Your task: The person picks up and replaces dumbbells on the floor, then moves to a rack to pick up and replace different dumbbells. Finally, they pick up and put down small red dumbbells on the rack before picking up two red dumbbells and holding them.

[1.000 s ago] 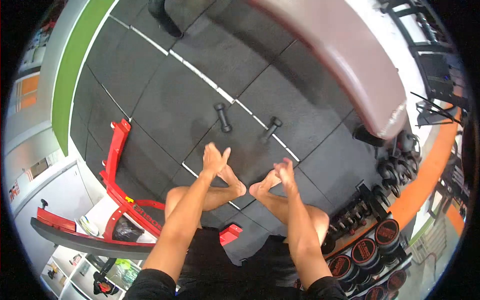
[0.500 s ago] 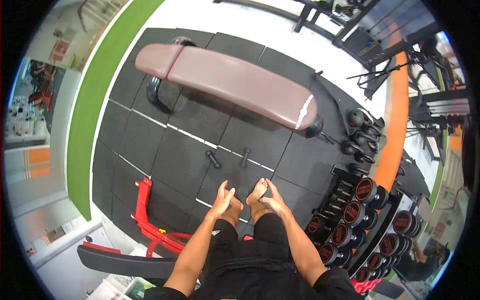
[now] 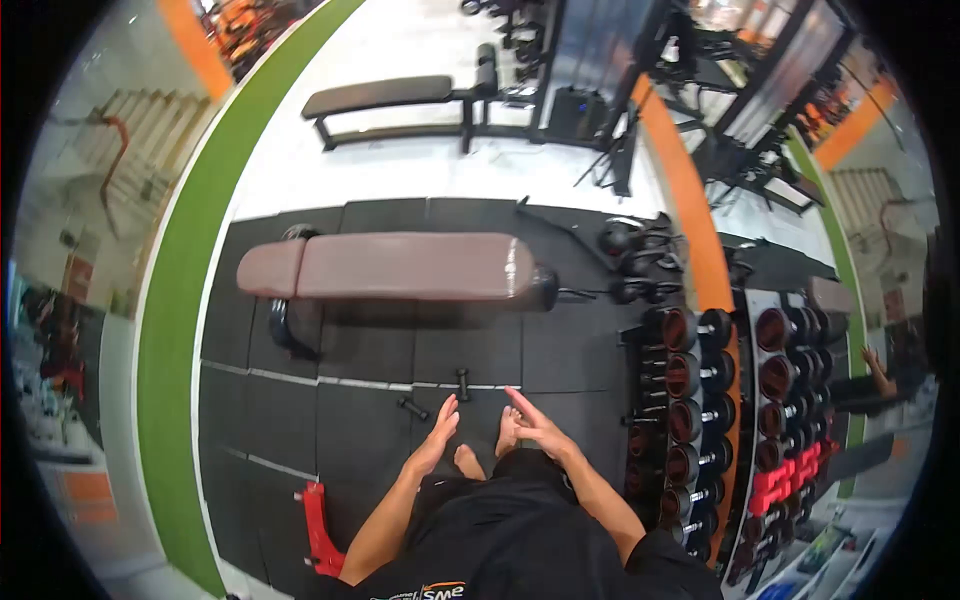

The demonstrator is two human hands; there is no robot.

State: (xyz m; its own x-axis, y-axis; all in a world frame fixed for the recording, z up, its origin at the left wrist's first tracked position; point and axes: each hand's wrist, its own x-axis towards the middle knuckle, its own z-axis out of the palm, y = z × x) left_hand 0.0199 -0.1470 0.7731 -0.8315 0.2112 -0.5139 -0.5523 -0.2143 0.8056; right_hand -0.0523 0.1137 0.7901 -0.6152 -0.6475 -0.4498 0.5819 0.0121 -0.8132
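We hold our left hand (image 3: 436, 442) and right hand (image 3: 550, 436) apart above the black floor (image 3: 360, 440), fingers extended, the right thumb spread. Just past our left hand lies a slanted dumbbell (image 3: 412, 407); beyond it, a second dumbbell (image 3: 463, 385) crosses a white line (image 3: 490, 387). Farther off, we see a brown padded bench (image 3: 410, 265).

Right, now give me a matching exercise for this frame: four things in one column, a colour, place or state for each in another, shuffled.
1. nearer bench
2. floor strip along the left side
3. left hand
4. two small dumbbells

A. green
B. lying on the dark matting
C. brownish padding
D. open and empty

Pairs: 1-C, 2-A, 3-D, 4-B
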